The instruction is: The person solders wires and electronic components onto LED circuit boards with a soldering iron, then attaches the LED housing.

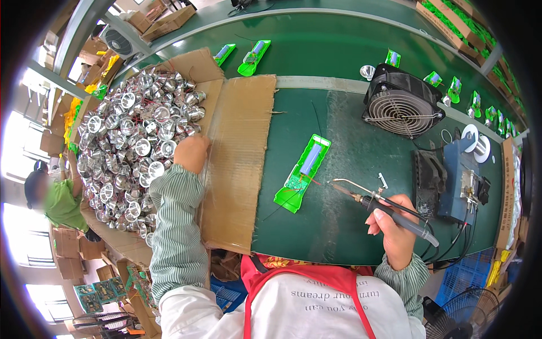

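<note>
My left hand (pixel 193 152) is at the right edge of a heap of silvery reflector cups (pixel 127 135) with thin red wires, in an open cardboard box. Its fingers are hidden, so I cannot see whether a cup is in them. In front of me on the green bench lies a bright green plastic housing (pixel 285 198), tilted, with a blue cylindrical cell (pixel 311 160), a small green circuit board (pixel 297 179) and loose wires. My right hand (pixel 397 230) is wrapped round a soldering iron (pixel 398 217) with a thin curved feed tube along it. The iron's tip points left, toward the housing, apart from it.
A cardboard flap (pixel 237 169) covers the bench beside the box. A black fan (pixel 403 104) stands at the back right, near a blue-grey soldering unit (pixel 456 181) with solder spools (pixel 475 142). More green housings (pixel 254 58) line the far belt. Another person (pixel 62 198) is at far left.
</note>
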The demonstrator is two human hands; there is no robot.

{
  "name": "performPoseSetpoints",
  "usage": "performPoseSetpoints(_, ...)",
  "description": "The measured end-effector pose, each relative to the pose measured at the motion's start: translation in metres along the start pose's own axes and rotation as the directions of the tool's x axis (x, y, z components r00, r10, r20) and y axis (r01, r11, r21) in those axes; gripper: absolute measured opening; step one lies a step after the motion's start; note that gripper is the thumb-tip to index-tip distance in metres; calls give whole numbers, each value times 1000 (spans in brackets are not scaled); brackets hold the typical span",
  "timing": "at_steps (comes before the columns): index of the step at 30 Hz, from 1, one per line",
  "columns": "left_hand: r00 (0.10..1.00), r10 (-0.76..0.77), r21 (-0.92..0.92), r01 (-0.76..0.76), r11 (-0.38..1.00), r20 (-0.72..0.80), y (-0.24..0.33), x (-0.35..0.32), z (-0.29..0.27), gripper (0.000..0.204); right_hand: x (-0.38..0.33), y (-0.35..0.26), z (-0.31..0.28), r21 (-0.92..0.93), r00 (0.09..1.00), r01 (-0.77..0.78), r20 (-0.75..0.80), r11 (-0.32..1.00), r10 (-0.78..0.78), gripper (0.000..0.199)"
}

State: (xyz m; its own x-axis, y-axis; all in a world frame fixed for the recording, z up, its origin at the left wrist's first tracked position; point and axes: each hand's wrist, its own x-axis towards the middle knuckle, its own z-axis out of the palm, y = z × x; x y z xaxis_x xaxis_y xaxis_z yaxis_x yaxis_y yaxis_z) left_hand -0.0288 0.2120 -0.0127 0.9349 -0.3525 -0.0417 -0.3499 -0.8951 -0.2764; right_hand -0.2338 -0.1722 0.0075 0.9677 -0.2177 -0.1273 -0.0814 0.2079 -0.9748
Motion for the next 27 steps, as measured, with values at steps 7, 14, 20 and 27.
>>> performPoseSetpoints(7,999,-20,-475,-4,880,-45,17,-9,-18,11,3,0,-1,23,999,-46,-4,999,46,12)
performPoseSetpoints(14,985,-174,-830,107,548,12,91,-47,-48,10,11,2,-1,21,996,-35,81,999,33,13)
performPoseSetpoints(20,979,-50,-726,-111,678,-196,145,-63,-62,6,16,7,13,7,985,28,171,1000,-28,13)
performPoseSetpoints(27,978,-3,-760,-161,630,-209,161,-61,-47,6,22,10,28,-5,974,-43,221,999,43,13)
